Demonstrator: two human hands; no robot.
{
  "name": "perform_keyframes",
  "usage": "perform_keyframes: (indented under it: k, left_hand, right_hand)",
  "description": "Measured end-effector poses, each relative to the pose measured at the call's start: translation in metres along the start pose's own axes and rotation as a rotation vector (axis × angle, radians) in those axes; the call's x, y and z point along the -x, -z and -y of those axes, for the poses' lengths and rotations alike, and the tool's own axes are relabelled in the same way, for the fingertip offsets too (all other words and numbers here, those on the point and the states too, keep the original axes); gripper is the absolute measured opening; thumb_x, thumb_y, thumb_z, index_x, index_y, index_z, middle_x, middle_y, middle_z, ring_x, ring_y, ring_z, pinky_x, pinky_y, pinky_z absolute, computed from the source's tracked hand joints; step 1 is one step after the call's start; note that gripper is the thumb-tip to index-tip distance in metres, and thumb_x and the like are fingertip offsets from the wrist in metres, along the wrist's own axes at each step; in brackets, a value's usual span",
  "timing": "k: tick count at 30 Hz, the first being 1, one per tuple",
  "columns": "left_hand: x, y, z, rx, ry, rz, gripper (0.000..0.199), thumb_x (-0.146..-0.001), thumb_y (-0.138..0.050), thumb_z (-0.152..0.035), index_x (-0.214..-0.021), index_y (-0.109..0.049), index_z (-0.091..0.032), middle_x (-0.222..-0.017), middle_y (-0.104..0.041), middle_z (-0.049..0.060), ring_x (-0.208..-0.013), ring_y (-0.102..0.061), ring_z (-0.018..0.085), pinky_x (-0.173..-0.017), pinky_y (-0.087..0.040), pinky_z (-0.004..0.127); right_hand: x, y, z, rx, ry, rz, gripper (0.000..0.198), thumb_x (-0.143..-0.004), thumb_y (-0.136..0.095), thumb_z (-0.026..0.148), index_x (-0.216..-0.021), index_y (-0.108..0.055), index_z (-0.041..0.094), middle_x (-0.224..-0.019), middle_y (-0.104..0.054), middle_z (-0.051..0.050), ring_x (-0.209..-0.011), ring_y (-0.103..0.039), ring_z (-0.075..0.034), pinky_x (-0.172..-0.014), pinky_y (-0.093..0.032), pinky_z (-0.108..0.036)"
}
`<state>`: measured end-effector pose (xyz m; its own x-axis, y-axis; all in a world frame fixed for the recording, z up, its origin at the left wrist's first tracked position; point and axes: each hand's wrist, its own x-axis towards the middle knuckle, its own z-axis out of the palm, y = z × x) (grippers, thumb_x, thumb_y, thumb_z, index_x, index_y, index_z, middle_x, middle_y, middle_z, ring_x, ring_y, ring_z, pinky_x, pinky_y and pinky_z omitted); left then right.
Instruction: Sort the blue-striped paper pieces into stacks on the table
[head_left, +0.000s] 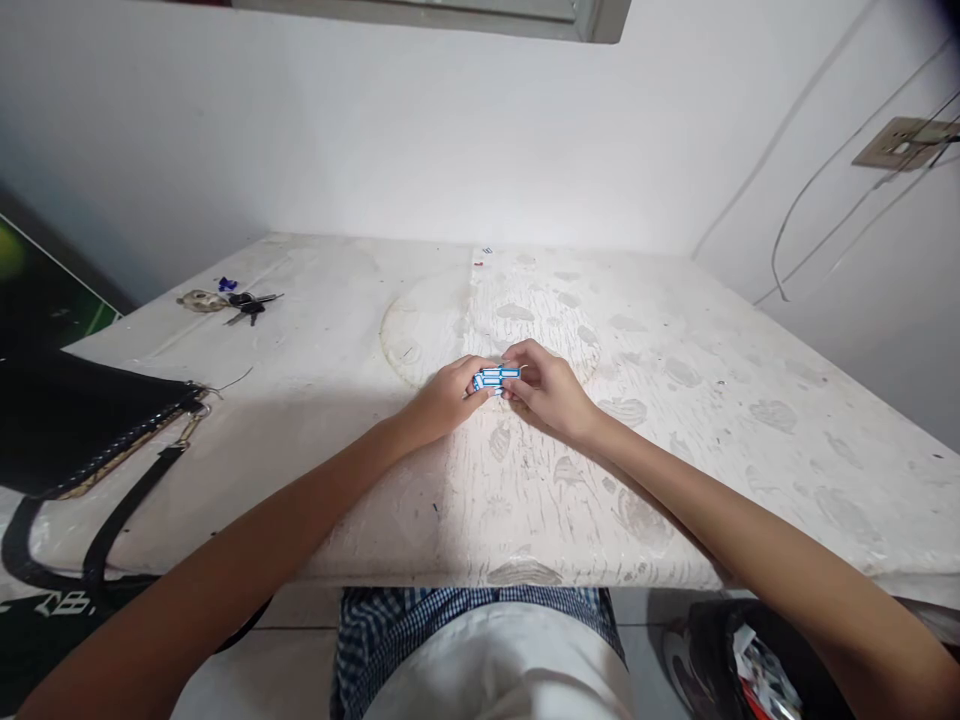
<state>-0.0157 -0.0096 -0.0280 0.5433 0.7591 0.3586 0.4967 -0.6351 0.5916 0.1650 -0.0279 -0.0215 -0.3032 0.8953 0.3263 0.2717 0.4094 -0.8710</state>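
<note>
A small blue-and-white block-like piece [496, 377] is held between my two hands, just above the middle of the table. It looks like several white bars edged in blue, too small to name its kind. My left hand [450, 392] has its fingers and thumb closed around the piece's left end. At the right end, my right hand [551, 388] pinches it between thumb and fingers. Parts of the piece are hidden behind the fingertips.
The table [360, 470] has a worn, peeling white cover. Keys [251, 303] lie at the back left, with a small blue bit [227, 284] beside them. A black bag [90, 420] with a strap rests on the left edge. Below right stands a black-lined bin [720, 640].
</note>
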Motion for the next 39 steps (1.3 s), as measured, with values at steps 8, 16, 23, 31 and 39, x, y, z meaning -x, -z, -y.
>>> perform_keyframes:
  k: [8,16,23,31,39]
  left_hand:
    - [-0.001,0.000,0.005,0.003,0.023,0.020,0.030,-0.079,-0.054,-0.030,-0.108,-0.053,-0.020,-0.101,-0.060,0.003,-0.079,-0.055,0.014,-0.071,-0.043,0.028]
    - [0.001,0.001,0.000,0.032,-0.019,0.029,0.034,-0.083,-0.050,-0.029,-0.116,-0.047,-0.022,-0.106,-0.059,0.004,-0.090,-0.055,0.016,-0.077,-0.043,0.029]
    - [0.001,-0.002,0.001,0.009,0.010,-0.102,0.039,-0.078,-0.055,-0.025,-0.115,-0.041,-0.022,-0.081,-0.053,-0.002,-0.066,-0.049,0.010,-0.062,-0.040,0.023]
    - [0.001,0.001,0.005,-0.020,0.087,-0.012,0.022,-0.079,-0.054,-0.032,-0.099,-0.052,-0.022,-0.059,-0.042,-0.007,-0.053,-0.042,0.009,-0.053,-0.032,0.022]
    - [0.001,0.000,0.002,0.053,0.117,-0.035,0.032,-0.076,-0.058,-0.033,-0.105,-0.050,-0.021,-0.057,-0.045,-0.008,-0.052,-0.044,0.009,-0.052,-0.033,0.022]
  right_hand:
    - [-0.003,0.014,-0.001,0.197,-0.015,0.096,0.007,-0.080,-0.051,0.024,-0.083,-0.053,0.019,-0.062,-0.051,0.002,-0.052,-0.046,-0.010,-0.053,-0.036,-0.025]
    - [-0.001,0.007,-0.002,0.535,0.138,-0.001,0.035,-0.075,-0.060,0.030,-0.108,-0.049,0.022,-0.103,-0.053,-0.007,-0.075,-0.050,-0.016,-0.061,-0.037,-0.028]
    - [-0.005,0.014,-0.003,0.265,0.043,0.167,0.017,-0.079,-0.055,0.028,-0.092,-0.060,0.018,-0.075,-0.058,-0.002,-0.062,-0.049,-0.013,-0.060,-0.039,-0.027]
    - [-0.007,0.023,-0.003,0.232,-0.054,0.223,0.033,-0.073,-0.058,0.021,-0.107,-0.056,0.020,-0.082,-0.056,-0.002,-0.059,-0.047,-0.010,-0.056,-0.040,-0.026]
    - [-0.005,0.016,-0.002,0.293,-0.029,0.187,0.024,-0.076,-0.053,0.018,-0.099,-0.061,0.019,-0.064,-0.052,0.002,-0.054,-0.046,-0.011,-0.053,-0.038,-0.027]
